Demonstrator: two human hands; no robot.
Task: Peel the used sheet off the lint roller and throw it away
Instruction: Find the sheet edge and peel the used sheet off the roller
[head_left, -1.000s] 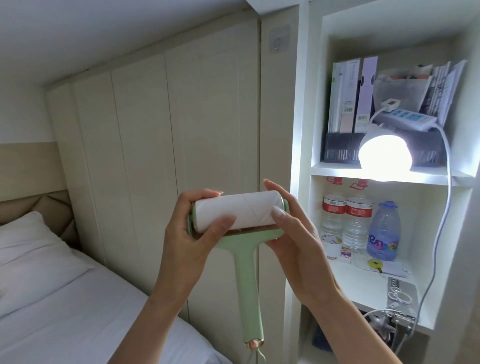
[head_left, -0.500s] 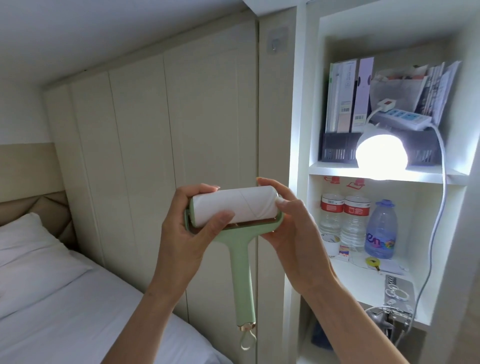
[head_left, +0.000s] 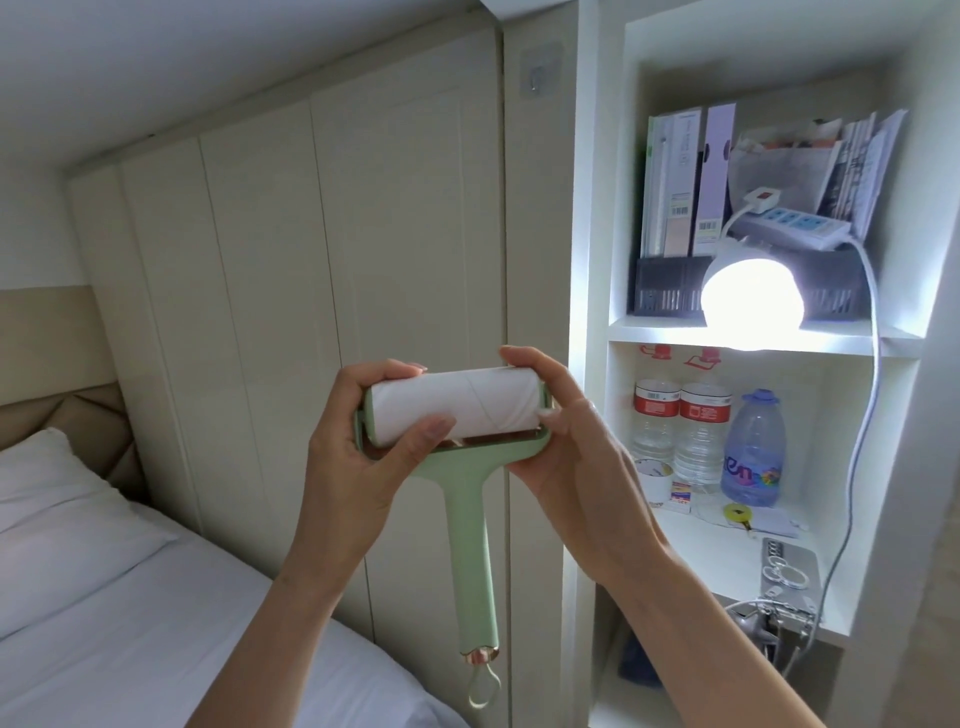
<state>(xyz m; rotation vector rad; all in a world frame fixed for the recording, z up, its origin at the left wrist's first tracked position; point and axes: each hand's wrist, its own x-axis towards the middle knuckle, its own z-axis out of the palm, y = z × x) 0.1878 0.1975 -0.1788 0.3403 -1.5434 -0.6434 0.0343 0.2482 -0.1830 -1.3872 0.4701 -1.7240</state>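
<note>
Fingers of the left hand (head_left: 353, 467) curl around the left end of the lint roller (head_left: 457, 415), thumb pressed on the front of the white sheet roll, other fingertips hooked over its top. I note the roller is held up at chest height in front of the wardrobe panels (head_left: 291, 291), roll lying level, green handle hanging down. Right hand (head_left: 576, 452) cups the right end: index finger arched over the top edge, thumb tip against the roll's end near the frame. I see no sheet edge lifted. Further right, a lit lamp (head_left: 750, 304) sits on the shelf (head_left: 753, 343).
</note>
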